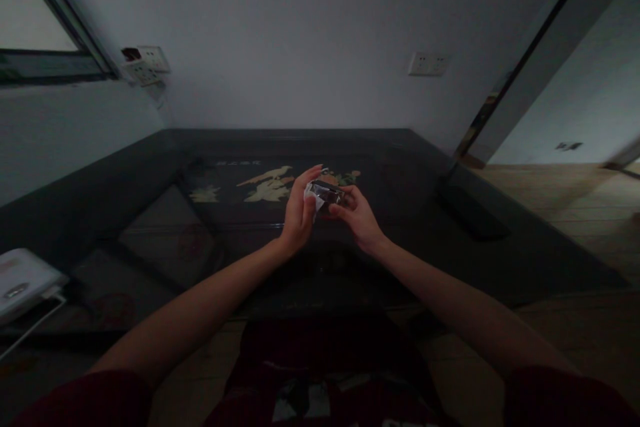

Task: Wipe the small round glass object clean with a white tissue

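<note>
Over the dark table (pixel 395 260), both hands meet at a small dark object with a shiny, glassy face (pixel 329 193); its exact kind is too dim to make out. My left hand (pixel 299 210) is closed on a crumpled white tissue or cloth (pixel 318 204), which lies against the left end of the object. From the other side, my right hand (pixel 359 215) grips the right end of the same object between thumb and fingers. The object is held in the air, a little above the tabletop.
A flat black item (pixel 470 212) lies on the table's right side. At the left edge sits a white device (pixel 27 283) with a white cable (pixel 33 329). Wall sockets (pixel 429 64) are behind the table. A bird and flower picture (pixel 267 185) decorates the tabletop.
</note>
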A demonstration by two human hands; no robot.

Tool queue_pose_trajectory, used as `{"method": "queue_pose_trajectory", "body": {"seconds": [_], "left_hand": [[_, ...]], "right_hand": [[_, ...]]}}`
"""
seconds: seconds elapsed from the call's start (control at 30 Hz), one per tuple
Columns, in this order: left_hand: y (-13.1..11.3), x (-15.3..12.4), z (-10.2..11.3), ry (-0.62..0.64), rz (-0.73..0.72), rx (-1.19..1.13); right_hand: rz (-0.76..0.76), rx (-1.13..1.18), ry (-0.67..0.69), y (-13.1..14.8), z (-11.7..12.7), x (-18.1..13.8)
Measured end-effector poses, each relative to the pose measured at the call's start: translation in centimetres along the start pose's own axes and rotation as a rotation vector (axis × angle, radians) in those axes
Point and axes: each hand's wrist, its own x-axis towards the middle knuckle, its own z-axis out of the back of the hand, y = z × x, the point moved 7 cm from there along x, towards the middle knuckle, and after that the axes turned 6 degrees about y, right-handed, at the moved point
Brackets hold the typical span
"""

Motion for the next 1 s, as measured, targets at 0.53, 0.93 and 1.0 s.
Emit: {"method": "queue_pose_trajectory", "body": {"seconds": [0.53,0.93,1.0], "left_hand": [[2.9,0.1,-0.1,-0.055,0.384,-0.333],[-0.7,0.3,-0.3,0.082,-0.055,0.191],[0.7,0.4,0.0,0.019,0.150,0.017]], "right_hand": [[0.013,-0.077,0.044,0.1,0.0,0.2],[-0.036,-0.032,-0.015,-0.3,0.3,0.0],[-0.040,-0.052,-0.010,-0.4,0.3,0.0]]}}
